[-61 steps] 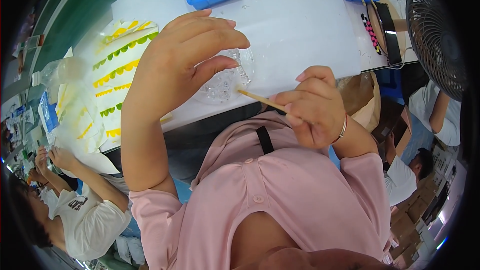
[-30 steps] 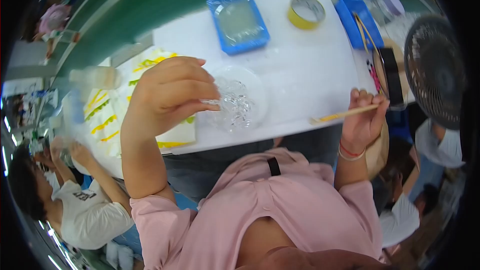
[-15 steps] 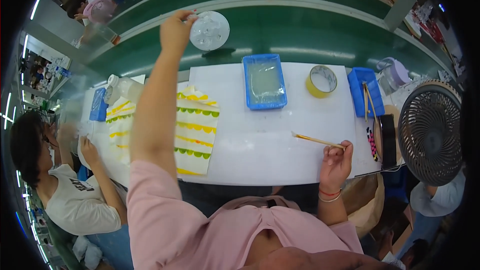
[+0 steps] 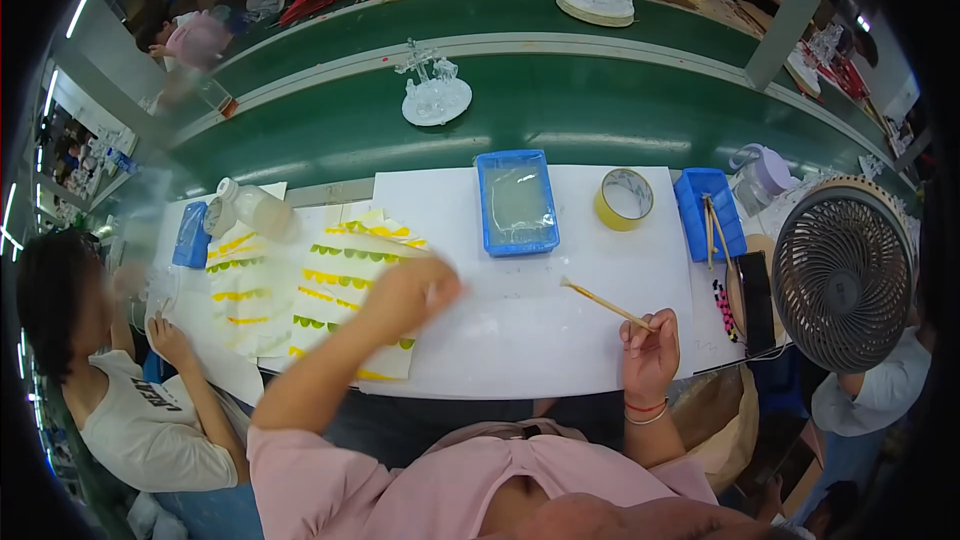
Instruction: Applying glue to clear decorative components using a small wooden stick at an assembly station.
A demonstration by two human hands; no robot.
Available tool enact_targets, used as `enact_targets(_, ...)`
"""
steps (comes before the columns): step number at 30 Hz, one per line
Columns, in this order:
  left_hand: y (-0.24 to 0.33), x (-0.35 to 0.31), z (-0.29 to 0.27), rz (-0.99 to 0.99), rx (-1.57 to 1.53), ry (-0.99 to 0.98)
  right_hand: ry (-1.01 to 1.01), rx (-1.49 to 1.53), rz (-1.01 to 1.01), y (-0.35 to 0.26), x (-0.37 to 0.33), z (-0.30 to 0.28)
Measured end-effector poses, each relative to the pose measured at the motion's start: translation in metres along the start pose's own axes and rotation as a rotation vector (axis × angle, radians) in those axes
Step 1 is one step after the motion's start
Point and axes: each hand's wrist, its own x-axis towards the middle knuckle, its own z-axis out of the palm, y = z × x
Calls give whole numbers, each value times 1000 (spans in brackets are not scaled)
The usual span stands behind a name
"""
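Note:
My right hand (image 4: 650,345) grips a thin wooden-handled brush (image 4: 605,306) near its back end, its tip pointing left over the white table sheet. Smeared by motion, my left hand (image 4: 412,295) is above the right part of a white cloth (image 4: 340,285) with yellow and green scalloped bands; its fingers are too blurred to read. Beyond the table, a white round base with small clear figures (image 4: 437,102) stands on the green belt. A blue tray (image 4: 483,210) with a pale, clear content lies between the hands and the belt, left of a yellow tape roll (image 4: 604,208).
At right are a blue bin (image 4: 692,183) with sticks, a lidded jug (image 4: 768,175), a dark phone-like slab (image 4: 758,305) and a fan (image 4: 845,275). A translucent bottle (image 4: 262,210) lies at left, near a co-worker (image 4: 150,415). Another worker's hands show beyond the belt.
My left hand has let go of the white round base and come back toward me. The base now stands upright on the belt. My right hand still holds the brush.

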Motion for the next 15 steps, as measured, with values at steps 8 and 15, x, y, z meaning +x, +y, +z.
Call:
enact_targets(8,11,-85,43,83,-74,262,-13,-33,72,3,3,3)
enact_targets(15,3,-79,65,118,-49,312,45,62,117,7,7,-3)
